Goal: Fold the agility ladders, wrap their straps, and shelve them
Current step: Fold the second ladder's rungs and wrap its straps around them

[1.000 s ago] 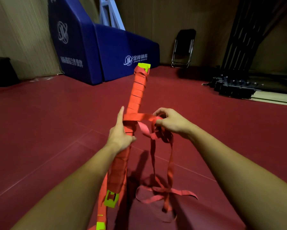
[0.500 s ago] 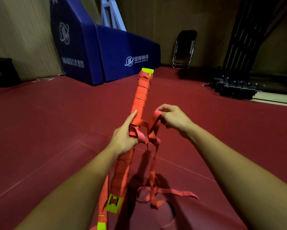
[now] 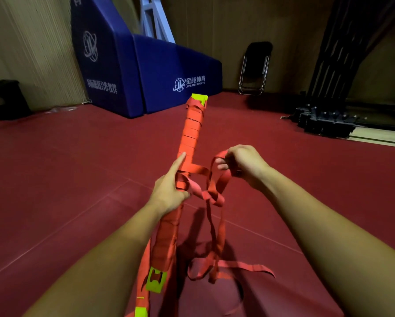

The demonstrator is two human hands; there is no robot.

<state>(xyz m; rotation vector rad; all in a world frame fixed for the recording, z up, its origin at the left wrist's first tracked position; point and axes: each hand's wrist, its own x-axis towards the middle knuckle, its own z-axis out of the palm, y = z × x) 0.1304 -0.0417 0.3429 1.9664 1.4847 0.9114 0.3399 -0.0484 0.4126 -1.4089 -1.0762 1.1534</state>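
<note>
A folded agility ladder (image 3: 190,133), a long bundle of yellow-green rungs wound in orange strap, points away from me above the red floor. My left hand (image 3: 171,187) grips the bundle near its middle, index finger stretched along it. To the right, my right hand (image 3: 242,163) pinches a loop of the loose orange strap (image 3: 217,225). The strap runs from the bundle across to that hand, tangles below it, and trails onto the floor. A yellow-green rung end (image 3: 155,280) shows at the bundle's near end.
A blue padded base (image 3: 146,72) stands against the back wall. To its right leans a folded black chair (image 3: 256,67). Black folded equipment on a wheeled base (image 3: 324,121) sits at the far right. A dark object (image 3: 6,97) rests by the left wall.
My right hand has moved right and slightly up, drawing the strap loop away from the bundle. My left index finger has stretched further along the bundle. The view came slightly closer.
</note>
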